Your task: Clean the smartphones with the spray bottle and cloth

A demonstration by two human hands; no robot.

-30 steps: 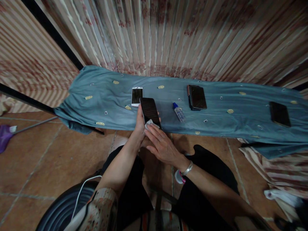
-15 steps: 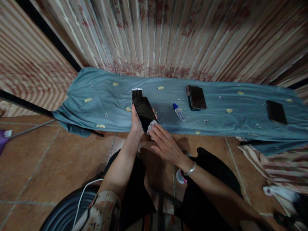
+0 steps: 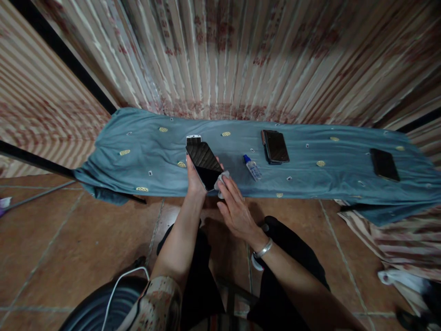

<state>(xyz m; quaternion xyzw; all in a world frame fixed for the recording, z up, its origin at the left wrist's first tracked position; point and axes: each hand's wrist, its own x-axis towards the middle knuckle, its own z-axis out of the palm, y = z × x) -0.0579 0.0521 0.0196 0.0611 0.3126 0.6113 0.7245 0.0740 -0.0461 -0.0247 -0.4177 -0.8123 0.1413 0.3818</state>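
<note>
My left hand (image 3: 195,180) is wrapped round a dark smartphone (image 3: 204,162), its glossy screen turned up and tilted. Against the phone's lower right edge, my right hand (image 3: 237,209) presses a crumpled pale cloth (image 3: 221,180) under its fingertips. Behind the held phone, a white-framed phone (image 3: 193,138) lies on the blue patterned cloth cover (image 3: 155,158), mostly hidden. A small clear bottle with a blue cap (image 3: 253,168) lies to the right of my hands.
A stack of dark phones (image 3: 276,147) lies right of the bottle, and another dark phone (image 3: 385,164) farther right. Pleated curtains (image 3: 220,59) hang behind the covered bench. At lower left is a round black stool (image 3: 99,303) with a white cable (image 3: 115,287).
My right hand and the pale cloth have shifted slightly right, to the held phone's lower right edge. The phone stays in my left hand. The whole view has shifted a little.
</note>
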